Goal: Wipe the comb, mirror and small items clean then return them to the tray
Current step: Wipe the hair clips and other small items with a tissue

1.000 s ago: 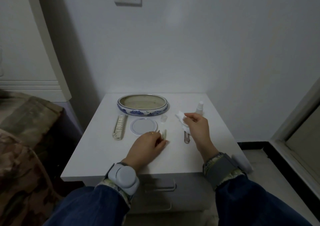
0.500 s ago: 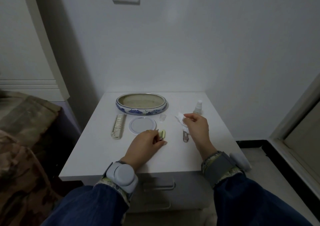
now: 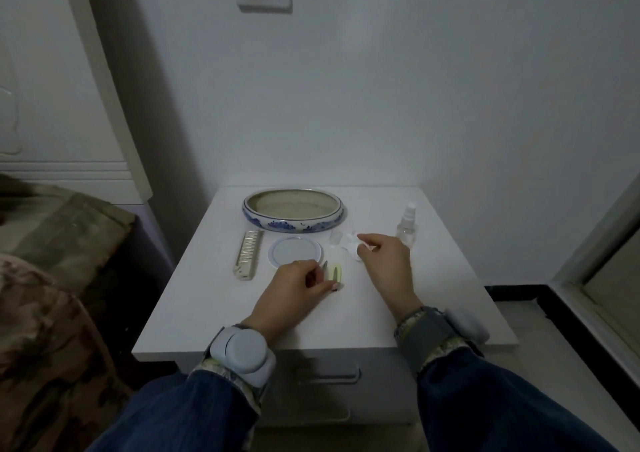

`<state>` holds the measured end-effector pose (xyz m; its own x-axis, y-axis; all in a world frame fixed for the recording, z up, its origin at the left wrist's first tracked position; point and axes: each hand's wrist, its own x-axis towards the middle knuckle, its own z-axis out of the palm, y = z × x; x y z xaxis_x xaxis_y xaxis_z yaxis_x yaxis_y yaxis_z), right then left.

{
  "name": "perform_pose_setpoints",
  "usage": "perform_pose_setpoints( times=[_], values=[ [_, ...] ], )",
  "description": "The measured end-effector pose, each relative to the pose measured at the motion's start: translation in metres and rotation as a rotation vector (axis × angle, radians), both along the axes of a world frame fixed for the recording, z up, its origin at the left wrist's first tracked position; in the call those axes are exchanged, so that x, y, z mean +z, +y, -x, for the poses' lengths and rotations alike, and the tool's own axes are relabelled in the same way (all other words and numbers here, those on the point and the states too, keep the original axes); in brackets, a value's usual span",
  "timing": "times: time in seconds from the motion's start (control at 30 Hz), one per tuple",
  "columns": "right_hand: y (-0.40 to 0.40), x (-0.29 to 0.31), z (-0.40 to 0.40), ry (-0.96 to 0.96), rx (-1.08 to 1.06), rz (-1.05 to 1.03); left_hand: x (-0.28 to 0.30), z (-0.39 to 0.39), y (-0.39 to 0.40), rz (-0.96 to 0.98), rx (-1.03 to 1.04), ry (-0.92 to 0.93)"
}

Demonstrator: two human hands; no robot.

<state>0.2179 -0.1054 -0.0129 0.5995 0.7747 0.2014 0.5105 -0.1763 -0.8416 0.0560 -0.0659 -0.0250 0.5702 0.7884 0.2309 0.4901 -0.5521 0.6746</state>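
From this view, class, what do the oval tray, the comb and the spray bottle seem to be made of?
Oval tray: probably glazed ceramic, with a glossy white wall, blue painted pattern and dull beige inside.
Comb: pale beige and matte, perhaps wood or plastic; too dim to tell.
Spray bottle: likely clear plastic with a white nozzle, since it looks see-through.

One tray (image 3: 293, 224), one comb (image 3: 248, 254), one round mirror (image 3: 294, 250), one spray bottle (image 3: 407, 226), one crumpled wipe (image 3: 350, 247), two hands.

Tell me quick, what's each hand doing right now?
Left hand: pinching the small yellow-green item.
Right hand: holding the white wipe.
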Motion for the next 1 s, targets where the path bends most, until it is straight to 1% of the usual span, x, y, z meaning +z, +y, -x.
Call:
perform_pose_setpoints(
  times=[0.13,0.3,0.37,0.47,0.6,0.77,0.9,1.0],
  values=[
    [-0.004,-0.001,-0.001,-0.076,0.052,0.058,0.002,-0.001,0.0,-0.02,0.012,-0.006],
    [-0.01,0.007,-0.007,-0.001,0.037,0.036,0.001,0.0,0.0,-0.003,0.015,-0.026],
    [-0.014,0.011,-0.015,-0.001,0.021,0.046,0.002,0.0,-0.001,-0.01,0.024,-0.032],
    [-0.02,0.012,-0.026,-0.038,-0.02,0.091,0.003,0.0,-0.001,-0.012,0.022,-0.029],
    [-0.023,0.003,-0.033,-0.064,-0.031,0.223,0.002,0.0,-0.001,-0.008,0.023,-0.044],
    [-0.026,0.009,-0.034,-0.082,0.034,0.297,0.001,0.001,0.0,-0.011,0.031,-0.042],
    [-0.028,0.012,-0.03,-0.114,0.133,0.376,0.001,0.0,-0.001,-0.014,0.033,-0.05],
    [-0.03,0.014,-0.029,-0.108,0.159,0.381,0.001,0.0,-0.001,-0.023,0.035,-0.056]
  ],
)
